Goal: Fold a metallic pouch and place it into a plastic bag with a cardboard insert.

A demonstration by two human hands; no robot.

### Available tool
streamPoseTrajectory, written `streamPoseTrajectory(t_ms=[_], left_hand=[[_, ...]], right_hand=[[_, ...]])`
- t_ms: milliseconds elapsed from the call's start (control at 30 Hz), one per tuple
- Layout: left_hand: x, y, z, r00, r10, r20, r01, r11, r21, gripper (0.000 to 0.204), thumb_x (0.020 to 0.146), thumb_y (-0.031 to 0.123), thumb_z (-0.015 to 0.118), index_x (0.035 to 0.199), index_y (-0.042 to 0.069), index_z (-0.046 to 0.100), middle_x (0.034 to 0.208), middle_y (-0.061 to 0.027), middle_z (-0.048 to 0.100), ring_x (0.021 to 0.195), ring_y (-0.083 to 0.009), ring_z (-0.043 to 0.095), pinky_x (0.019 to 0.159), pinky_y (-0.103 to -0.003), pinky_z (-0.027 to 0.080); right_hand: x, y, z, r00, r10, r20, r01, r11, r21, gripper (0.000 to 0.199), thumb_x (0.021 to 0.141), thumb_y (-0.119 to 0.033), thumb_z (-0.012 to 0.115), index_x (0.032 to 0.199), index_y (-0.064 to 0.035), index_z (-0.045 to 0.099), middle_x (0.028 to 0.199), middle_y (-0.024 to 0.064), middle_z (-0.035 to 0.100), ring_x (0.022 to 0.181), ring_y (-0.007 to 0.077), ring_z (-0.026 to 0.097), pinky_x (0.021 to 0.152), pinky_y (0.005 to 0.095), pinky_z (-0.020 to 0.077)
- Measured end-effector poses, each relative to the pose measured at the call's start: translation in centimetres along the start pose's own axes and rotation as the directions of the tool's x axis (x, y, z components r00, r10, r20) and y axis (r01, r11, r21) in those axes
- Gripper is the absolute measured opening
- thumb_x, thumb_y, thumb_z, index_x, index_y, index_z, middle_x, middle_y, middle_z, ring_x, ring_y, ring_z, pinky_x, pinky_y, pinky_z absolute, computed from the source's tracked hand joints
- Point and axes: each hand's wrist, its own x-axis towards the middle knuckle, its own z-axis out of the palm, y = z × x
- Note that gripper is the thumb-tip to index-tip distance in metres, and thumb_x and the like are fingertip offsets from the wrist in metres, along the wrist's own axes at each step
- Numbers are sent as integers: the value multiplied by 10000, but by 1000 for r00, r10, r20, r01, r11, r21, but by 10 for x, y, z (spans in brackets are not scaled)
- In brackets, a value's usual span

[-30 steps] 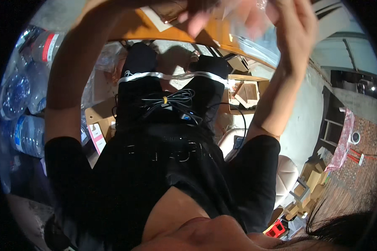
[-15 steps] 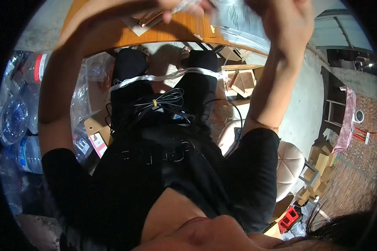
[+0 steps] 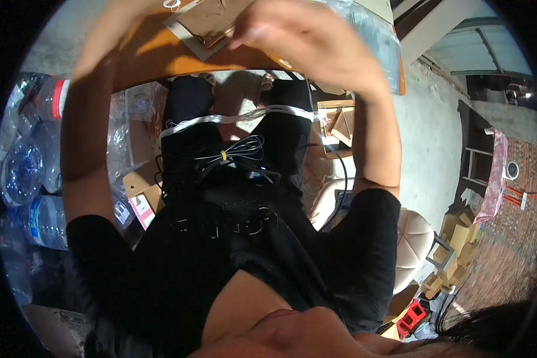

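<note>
My right hand (image 3: pixel 301 42) reaches over the wooden table (image 3: pixel 140 56), its fingers pointing left. Motion blurs the fingers, so whether they hold anything does not show. Just left of its fingertips, a flat brown piece (image 3: pixel 206 24) lies on a greyish-white sheet (image 3: pixel 182 37). My left forearm (image 3: pixel 95 89) rises along the left side, and the left hand is beyond the top edge. Behind my right hand, a pile of clear plastic packaging (image 3: pixel 379 42) rests at the table's right end. A small white loop (image 3: pixel 172 5) lies near the top edge.
Large clear plastic bottles (image 3: pixel 21 170) crowd the left side. A bundled black cable (image 3: pixel 238 149) lies on my lap, and a white strap (image 3: pixel 191 122) crosses my knees. Cardboard boxes (image 3: pixel 337 122) sit below the table's right end. A cushioned stool (image 3: pixel 413 247) stands at my right.
My right hand has moved left and down across the table, uncovering the packaging. My left hand has gone up out of view, and the brown piece shows more fully.
</note>
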Motion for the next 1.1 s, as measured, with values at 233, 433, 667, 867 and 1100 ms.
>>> streamPoseTrajectory(t_ms=[233,433,667,867,1100], left_hand=[[-16,10,8,888,-372,272,409,908,-92,298,880,322,575,1019,77,672,944,-82,685,654,-107,619,567,-225,481],[-51,-63,-20,967,-107,232,167,952,-256,453,915,391,546,1190,31,557,1174,-157,589,699,-88,613,551,-173,484],[-72,-56,-2,919,-99,382,-108,868,485,245,872,173,602,1090,65,632,933,-60,688,720,-109,648,683,-261,537],[-64,-60,11,858,-104,503,32,988,150,261,890,184,586,1104,39,626,902,-56,694,758,-126,658,686,-269,538],[-69,-69,6,972,-126,197,69,960,273,370,909,312,548,1060,-16,628,1020,-108,669,613,-99,632,492,-221,485]], right_hand=[[11,25,21,995,41,91,-9,948,-319,198,926,-221,559,987,-51,642,840,59,652,802,142,610,741,272,486],[-12,47,1,971,-19,-240,-48,961,-272,175,900,-217,597,967,-77,679,845,59,672,794,172,637,728,293,505],[-12,60,3,969,57,-239,-115,966,-233,166,903,-185,588,946,-39,655,847,54,657,791,157,631,722,277,502],[-12,29,14,961,16,-277,-45,994,-97,177,898,-173,590,966,-20,651,850,55,661,760,138,617,704,283,499],[-8,30,27,999,40,27,-40,999,19,144,875,-144,620,954,-44,686,876,49,674,806,141,631,734,283,510]])
